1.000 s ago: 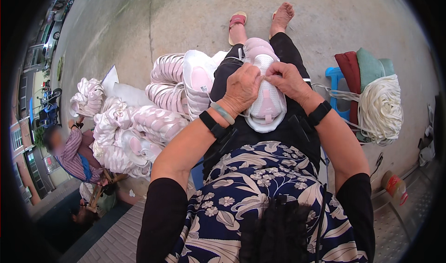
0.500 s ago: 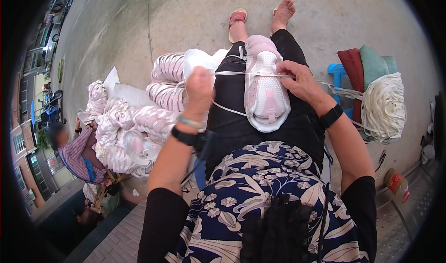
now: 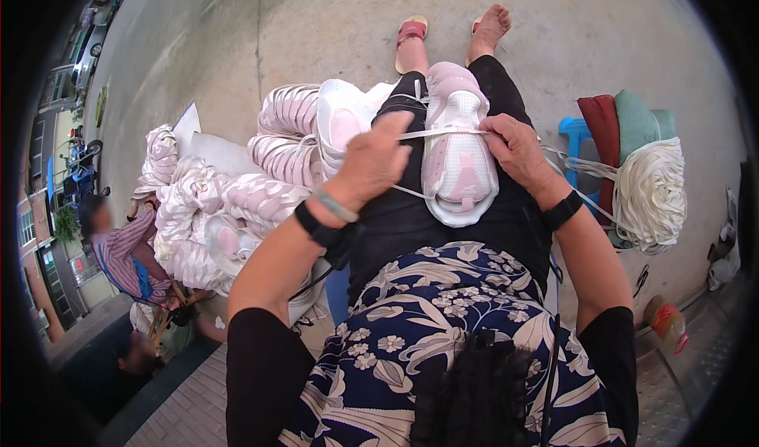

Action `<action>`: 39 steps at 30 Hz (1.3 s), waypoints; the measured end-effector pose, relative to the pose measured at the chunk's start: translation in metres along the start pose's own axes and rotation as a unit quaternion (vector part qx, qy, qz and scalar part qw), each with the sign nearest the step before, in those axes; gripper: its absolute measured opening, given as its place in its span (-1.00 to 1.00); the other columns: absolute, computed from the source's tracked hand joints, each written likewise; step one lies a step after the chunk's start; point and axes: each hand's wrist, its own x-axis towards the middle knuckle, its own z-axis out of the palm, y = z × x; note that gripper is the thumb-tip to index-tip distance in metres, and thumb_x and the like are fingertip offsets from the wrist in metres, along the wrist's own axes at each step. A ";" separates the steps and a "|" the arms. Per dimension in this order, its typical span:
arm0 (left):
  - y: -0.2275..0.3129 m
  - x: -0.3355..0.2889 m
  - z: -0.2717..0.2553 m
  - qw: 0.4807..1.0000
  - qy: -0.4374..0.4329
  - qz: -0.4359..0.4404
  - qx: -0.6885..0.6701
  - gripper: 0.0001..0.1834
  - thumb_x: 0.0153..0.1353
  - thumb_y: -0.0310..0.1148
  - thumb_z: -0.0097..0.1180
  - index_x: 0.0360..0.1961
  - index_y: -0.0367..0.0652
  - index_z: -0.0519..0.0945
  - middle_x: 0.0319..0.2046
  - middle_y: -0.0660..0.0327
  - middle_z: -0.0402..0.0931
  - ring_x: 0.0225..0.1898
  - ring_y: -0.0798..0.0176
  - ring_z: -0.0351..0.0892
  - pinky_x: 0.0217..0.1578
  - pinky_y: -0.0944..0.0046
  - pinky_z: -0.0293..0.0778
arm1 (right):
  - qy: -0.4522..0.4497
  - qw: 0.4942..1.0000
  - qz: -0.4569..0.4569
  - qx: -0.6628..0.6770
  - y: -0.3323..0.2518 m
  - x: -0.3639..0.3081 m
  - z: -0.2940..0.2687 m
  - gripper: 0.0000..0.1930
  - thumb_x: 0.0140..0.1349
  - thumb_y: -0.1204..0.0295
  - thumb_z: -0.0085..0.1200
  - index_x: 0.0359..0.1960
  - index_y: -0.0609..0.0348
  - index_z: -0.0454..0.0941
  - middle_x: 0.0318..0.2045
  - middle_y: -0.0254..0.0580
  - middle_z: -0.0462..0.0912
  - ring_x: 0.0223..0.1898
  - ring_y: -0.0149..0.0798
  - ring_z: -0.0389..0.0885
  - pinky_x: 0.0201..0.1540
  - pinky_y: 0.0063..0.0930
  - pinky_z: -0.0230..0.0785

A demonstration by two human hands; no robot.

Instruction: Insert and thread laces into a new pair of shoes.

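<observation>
A pink and white shoe upper [image 3: 461, 158] lies lengthwise across my black-trousered thighs. Over its throat runs a white shoelace [image 3: 447, 131], stretched between both hands. My left hand [image 3: 373, 158] is closed on the lace just left of the upper, fingertips pointing toward it. At the upper's right edge, my right hand [image 3: 514, 148] pinches the lace between thumb and fingers. Another stretch of lace loops below, from the left hand side to the lower part of the upper.
Stacked pink and white shoe uppers [image 3: 288, 135] lie left of my legs, with bundled ones [image 3: 198, 202] farther left. A bundle of white laces [image 3: 652, 194] hangs by a blue stool [image 3: 577, 135] on the right, beside red and green cushions [image 3: 642, 123]. Another person [image 3: 130, 245] sits far left.
My left hand has come in rightward, closer to the upper, and the lace span between the hands is shorter. My right hand stays by the upper's right edge.
</observation>
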 end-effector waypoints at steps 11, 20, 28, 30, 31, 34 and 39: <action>-0.047 0.010 -0.051 0.959 0.068 0.091 0.259 -0.94 0.01 -0.46 -0.08 -0.48 -0.13 0.45 -0.62 0.09 0.44 -0.53 0.00 0.50 -0.55 0.10 0.40 | -0.080 0.994 0.013 -0.069 -0.001 -0.010 -0.041 -0.84 0.14 0.34 0.01 -0.43 0.18 0.50 -0.55 -0.01 0.53 -0.45 0.07 0.51 -0.41 -0.20 0.33; -0.105 -0.031 -0.222 0.907 0.205 -0.115 0.348 -0.84 0.11 -0.33 0.06 -0.32 -0.12 0.60 -0.54 0.02 0.53 -0.50 0.02 0.55 -0.46 0.19 0.42 | -0.087 0.976 0.163 -0.119 -0.044 -0.045 -0.172 -0.81 0.13 0.43 0.01 -0.51 0.35 0.42 -0.68 -0.09 0.35 -0.61 -0.29 0.29 -0.50 -0.46 0.20; -0.079 -0.031 -0.267 0.910 0.234 -0.112 0.322 -0.82 0.11 -0.35 0.09 -0.28 -0.17 0.60 -0.62 0.06 0.49 -0.59 0.25 0.49 -0.49 0.29 0.38 | 0.073 0.952 0.108 -0.277 0.021 -0.148 -0.335 -0.81 0.21 0.45 -0.02 -0.44 0.37 0.46 -0.66 -0.25 0.42 -0.52 -0.42 0.39 -0.37 -0.57 0.29; -0.072 -0.030 -0.278 0.898 0.252 -0.131 0.337 -0.82 0.11 -0.36 0.08 -0.28 -0.16 0.60 -0.61 0.04 0.48 -0.58 0.25 0.50 -0.48 0.27 0.38 | 0.126 0.914 0.060 -0.381 0.015 -0.163 -0.372 -0.81 0.23 0.39 -0.02 -0.32 0.31 0.50 -0.57 -0.16 0.52 -0.46 -0.30 0.50 -0.29 -0.50 0.35; -0.070 -0.029 -0.283 0.894 0.249 -0.125 0.350 -0.82 0.11 -0.36 0.08 -0.28 -0.16 0.60 -0.61 0.04 0.48 -0.58 0.25 0.50 -0.48 0.27 0.38 | 0.096 0.897 0.078 -0.425 -0.002 -0.156 -0.384 -0.80 0.23 0.37 -0.01 -0.25 0.26 0.52 -0.50 -0.12 0.57 -0.42 -0.20 0.54 -0.25 -0.44 0.36; -0.061 -0.027 -0.298 0.885 0.291 -0.084 0.352 -0.81 0.12 -0.33 0.06 -0.26 -0.12 0.61 -0.60 0.04 0.49 -0.56 0.20 0.51 -0.47 0.26 0.39 | 0.157 0.890 0.036 -0.427 -0.059 -0.089 -0.326 -0.79 0.25 0.37 -0.10 -0.26 0.29 0.46 -0.52 -0.12 0.52 -0.38 -0.31 0.52 -0.19 -0.44 0.36; -0.045 -0.031 -0.343 0.840 0.316 -0.087 0.432 -0.79 0.17 -0.28 0.03 -0.20 0.00 0.61 -0.54 0.03 0.53 -0.50 0.15 0.56 -0.43 0.24 0.40 | 0.464 0.860 0.186 -0.103 0.122 0.195 0.013 -0.74 0.01 0.58 -0.14 -0.21 0.15 0.29 -0.38 -0.12 0.34 -0.27 -0.15 0.39 -0.17 -0.30 0.22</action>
